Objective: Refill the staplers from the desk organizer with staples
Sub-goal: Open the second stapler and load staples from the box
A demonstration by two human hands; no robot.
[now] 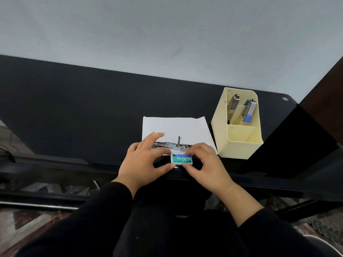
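Cream desk organizer holding two staplers stands right of the paper; an opened stapler lies crosswise there; left hand and right hand pinch the staple box, lengthwise left-to-right.

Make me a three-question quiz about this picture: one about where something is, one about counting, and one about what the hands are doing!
1. Where does the opened stapler lie?
A. On the white paper
B. On a chair
C. On the floor

2. How many staplers stand in the desk organizer?
A. One
B. Two
C. Four

3. What is happening to the staple box?
A. It lies untouched
B. One hand covers it flat
C. Both hands pinch it

Answers:
1 A, the stapler rests open on the paper.
2 B, a silver stapler and a blue stapler stand in its back compartments.
3 C, the left hand and the right hand grip its two ends.
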